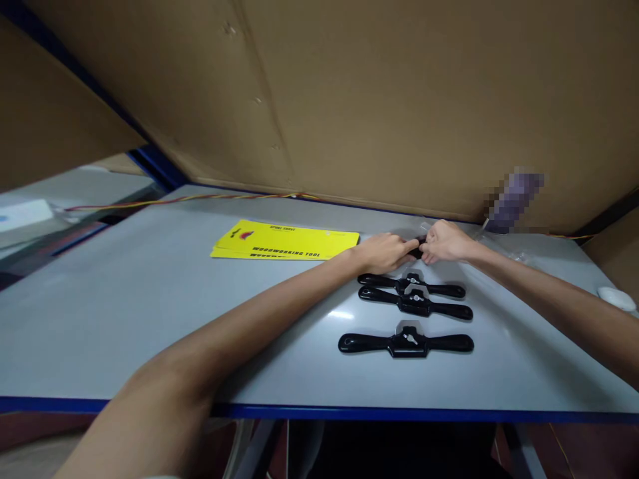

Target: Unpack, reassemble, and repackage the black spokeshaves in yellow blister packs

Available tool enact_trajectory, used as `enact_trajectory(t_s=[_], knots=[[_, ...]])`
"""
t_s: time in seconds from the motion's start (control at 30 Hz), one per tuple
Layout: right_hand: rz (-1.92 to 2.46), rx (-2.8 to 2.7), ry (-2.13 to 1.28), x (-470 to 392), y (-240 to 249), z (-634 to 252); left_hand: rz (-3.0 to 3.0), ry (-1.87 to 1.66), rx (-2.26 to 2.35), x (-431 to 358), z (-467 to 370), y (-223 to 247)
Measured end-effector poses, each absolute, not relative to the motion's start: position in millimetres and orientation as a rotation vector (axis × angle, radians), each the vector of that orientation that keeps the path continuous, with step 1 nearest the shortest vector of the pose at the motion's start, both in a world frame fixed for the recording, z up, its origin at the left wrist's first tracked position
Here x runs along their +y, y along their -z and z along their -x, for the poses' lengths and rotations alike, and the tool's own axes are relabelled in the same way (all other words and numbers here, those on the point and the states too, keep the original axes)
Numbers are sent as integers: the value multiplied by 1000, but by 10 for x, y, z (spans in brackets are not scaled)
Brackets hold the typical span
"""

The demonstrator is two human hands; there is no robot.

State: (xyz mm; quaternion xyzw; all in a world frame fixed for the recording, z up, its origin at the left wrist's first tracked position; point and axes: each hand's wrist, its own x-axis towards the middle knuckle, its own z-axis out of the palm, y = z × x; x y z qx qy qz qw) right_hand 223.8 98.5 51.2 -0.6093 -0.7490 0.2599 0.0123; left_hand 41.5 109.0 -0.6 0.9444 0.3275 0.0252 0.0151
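Clamping left fingers (408, 248), right fingers (428, 249) on black tool (418, 253) (clear plastic (508, 249) beside)

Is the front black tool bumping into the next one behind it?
Apart. The head view shows a strip of grey table between the front tool and the next one.

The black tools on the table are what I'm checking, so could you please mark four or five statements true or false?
1. Three black tools lie on the table. True.
2. They are evenly spaced. False: the nearest lies apart from the other two.
3. The yellow cards overlap. True.
4. The yellow cards are blank. False: they carry print.
5. Left hand and right hand meet around a dark object. True.
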Motion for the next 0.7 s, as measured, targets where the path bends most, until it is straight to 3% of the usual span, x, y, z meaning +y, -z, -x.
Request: enact_trajectory(t_s=[0.13,0.3,0.37,0.57,0.7], knots=[[1847,-2614,-551,950,-658,-2260,-2981,-69,964,1103,-411,-22],[1572,-3259,312,852,-770,-2262,-3023,-55,885,1135,-389,-27],[1445,-3314,470,839,-767,-2295,-3049,-58,870,1152,-382,-11],[1287,-3346,560,883,-727,-2436,-3089,-114,838,1187,-363,34],[1397,-3276,424,896,-713,-2439,-3097,-115,830,1188,-348,45]])
